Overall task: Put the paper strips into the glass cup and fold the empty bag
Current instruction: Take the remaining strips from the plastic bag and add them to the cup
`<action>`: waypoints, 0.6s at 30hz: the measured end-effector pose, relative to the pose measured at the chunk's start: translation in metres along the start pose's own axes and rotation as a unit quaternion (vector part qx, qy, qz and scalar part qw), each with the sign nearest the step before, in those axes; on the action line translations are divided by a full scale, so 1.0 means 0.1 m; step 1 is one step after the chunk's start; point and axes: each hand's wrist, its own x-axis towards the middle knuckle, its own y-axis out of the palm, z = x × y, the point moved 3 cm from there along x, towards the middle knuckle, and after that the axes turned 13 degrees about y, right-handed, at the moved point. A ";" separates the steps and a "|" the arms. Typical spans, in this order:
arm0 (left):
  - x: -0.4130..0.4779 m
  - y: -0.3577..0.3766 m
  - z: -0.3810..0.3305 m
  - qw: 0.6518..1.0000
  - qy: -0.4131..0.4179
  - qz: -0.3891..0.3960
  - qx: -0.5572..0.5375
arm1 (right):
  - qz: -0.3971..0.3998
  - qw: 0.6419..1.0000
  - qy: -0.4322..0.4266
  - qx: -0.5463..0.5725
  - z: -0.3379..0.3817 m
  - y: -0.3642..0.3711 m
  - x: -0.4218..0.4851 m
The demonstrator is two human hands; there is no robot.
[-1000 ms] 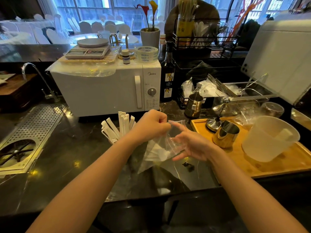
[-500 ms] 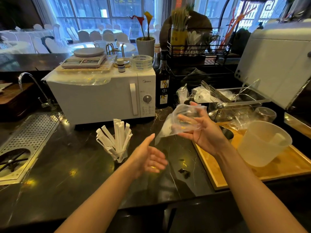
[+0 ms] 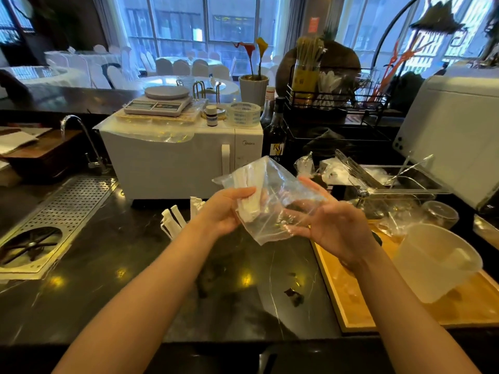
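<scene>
A clear plastic bag (image 3: 280, 190) hangs in the air above the dark counter, held between both hands. My left hand (image 3: 225, 211) pinches its left side, where a few white paper strips (image 3: 249, 201) show inside the bag. My right hand (image 3: 328, 225) is palm up under the bag's right side, fingers spread against the plastic. Behind my left forearm stands the glass cup, mostly hidden, with several white paper strips (image 3: 172, 218) sticking up out of it.
A white microwave (image 3: 172, 163) stands just behind the cup. To the right lie a wooden tray (image 3: 351, 300) with a translucent plastic jug (image 3: 434, 265) and a clear bin of utensils (image 3: 399, 182). A perforated drain plate (image 3: 54, 214) and tap are at the left.
My left hand rose from the counter and took hold of the bag's left side. The bag, earlier only in my right hand, is now spread between both hands.
</scene>
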 end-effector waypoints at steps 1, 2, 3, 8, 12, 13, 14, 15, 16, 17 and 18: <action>0.00 -0.03 -0.06 1.000 0.006 0.001 0.023 | 0.001 1.000 0.007 0.006 0.01 -0.01 0.03; -0.01 -0.06 -0.11 0.999 0.013 0.002 0.047 | -0.008 1.000 0.014 0.007 0.03 0.01 0.07; -0.01 -0.10 -0.18 0.996 0.025 0.001 0.080 | -0.027 0.999 0.024 0.001 0.05 0.03 0.12; 0.04 -0.42 -0.56 0.967 0.085 -0.026 0.239 | -0.145 0.977 0.059 -0.147 0.11 0.20 0.60; 0.15 -0.69 -0.83 0.949 0.117 -0.025 0.292 | -0.165 0.948 0.064 -0.263 0.07 0.39 1.01; 0.18 -0.76 -0.89 0.945 0.126 -0.015 0.302 | -0.169 0.944 0.061 -0.276 0.06 0.45 1.12; 0.21 -0.83 -0.94 0.941 0.136 -0.004 0.309 | -0.174 0.942 0.057 -0.282 0.04 0.51 1.22; 0.25 -0.90 -0.99 0.938 0.146 0.007 0.315 | -0.179 0.941 0.052 -0.283 0.03 0.56 1.32; 0.28 -0.95 -1.03 0.935 0.157 0.019 0.318 | -0.185 0.940 0.047 -0.282 0.01 0.61 1.42; 0.30 -1.01 -1.06 0.932 0.166 0.031 0.319 | -0.193 0.937 0.042 -0.287 -0.01 0.65 1.52; 0.33 -1.08 -1.07 0.930 0.174 0.041 0.320 | -0.202 0.932 0.035 -0.298 -0.03 0.69 1.60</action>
